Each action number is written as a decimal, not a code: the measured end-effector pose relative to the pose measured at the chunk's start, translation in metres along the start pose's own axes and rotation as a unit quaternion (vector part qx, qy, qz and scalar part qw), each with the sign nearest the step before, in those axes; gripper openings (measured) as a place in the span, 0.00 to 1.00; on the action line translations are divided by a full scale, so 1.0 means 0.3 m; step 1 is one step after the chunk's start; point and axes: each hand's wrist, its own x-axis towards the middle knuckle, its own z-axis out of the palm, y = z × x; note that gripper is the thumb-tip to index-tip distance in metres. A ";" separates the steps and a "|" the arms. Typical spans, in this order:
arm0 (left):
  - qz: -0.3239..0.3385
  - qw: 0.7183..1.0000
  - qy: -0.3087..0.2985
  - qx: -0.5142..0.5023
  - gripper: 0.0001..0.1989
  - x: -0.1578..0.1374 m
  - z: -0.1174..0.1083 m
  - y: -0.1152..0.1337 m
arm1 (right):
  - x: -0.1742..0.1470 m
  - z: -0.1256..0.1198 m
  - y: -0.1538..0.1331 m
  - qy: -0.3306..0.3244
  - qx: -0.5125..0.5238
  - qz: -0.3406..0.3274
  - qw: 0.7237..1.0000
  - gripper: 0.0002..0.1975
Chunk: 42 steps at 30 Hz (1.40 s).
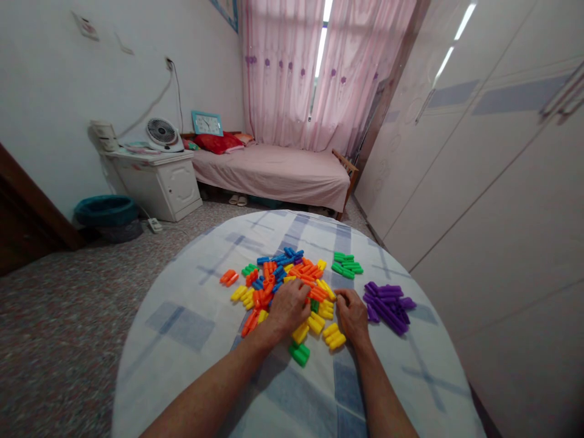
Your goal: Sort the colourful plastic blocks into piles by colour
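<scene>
Purple tubes (385,309), green tubes (349,266) sitting apart (3, 1 o'clock); mixed pile (263,296) remaining. My left hand (291,304), right hand (353,314) resting curled; can't tell grip.

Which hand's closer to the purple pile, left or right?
Right. The right hand is close beside the purple pile, on its left side. The left hand is farther left, over the mixed-colour pieces.
</scene>
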 end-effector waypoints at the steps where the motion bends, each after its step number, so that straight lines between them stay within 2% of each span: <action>1: 0.006 1.000 0.016 -0.019 0.09 -0.003 -0.012 -0.013 | 0.000 0.000 0.001 -0.001 -0.001 -0.001 1.000 0.15; 5: -0.011 0.991 0.125 -0.054 0.13 -0.021 -0.094 -0.113 | 0.000 -0.001 0.000 -0.001 -0.004 -0.005 1.000 0.15; 9: -0.087 0.974 0.207 0.017 0.13 -0.064 -0.175 -0.306 | 0.000 -0.001 -0.002 0.004 -0.005 -0.009 1.000 0.15; 13: -0.199 0.948 0.225 0.105 0.13 -0.135 -0.181 -0.506 | 0.001 0.001 0.000 0.007 -0.002 -0.013 1.000 0.15; 15: -0.239 0.941 0.213 0.109 0.13 -0.164 -0.160 -0.565 | 0.001 0.001 0.000 0.006 -0.002 -0.014 1.000 0.15; 17: -0.266 0.939 0.197 0.089 0.13 -0.181 -0.140 -0.589 | 0.001 0.002 0.001 0.006 -0.001 -0.014 1.000 0.15; 21: -0.271 0.937 0.213 0.060 0.12 -0.179 -0.128 -0.568 | 0.000 0.001 0.003 0.007 -0.002 -0.013 1.000 0.15; 24: -0.247 0.936 0.243 0.063 0.11 -0.172 -0.134 -0.547 | -0.001 0.000 0.004 0.008 -0.005 -0.013 1.000 0.15; 28: -0.223 0.940 0.250 0.060 0.10 -0.172 -0.143 -0.533 | -0.001 0.000 0.000 0.007 -0.003 -0.008 1.000 0.16; 31: -0.191 0.938 0.286 0.040 0.11 -0.165 -0.157 -0.506 | -0.002 0.003 -0.001 0.004 -0.004 -0.010 1.000 0.15; 36: -0.072 0.930 0.361 0.006 0.15 -0.144 -0.162 -0.379 | -0.002 -0.018 -0.020 0.038 0.014 -0.004 0.999 0.15; 40: 0.050 0.941 0.336 -0.004 0.14 -0.134 -0.125 -0.244 | -0.001 -0.077 -0.110 0.089 0.037 -0.067 0.993 0.15; 42: 0.094 0.940 0.329 -0.004 0.14 -0.128 -0.106 -0.194 | -0.007 -0.097 -0.180 0.070 0.071 -0.089 0.991 0.15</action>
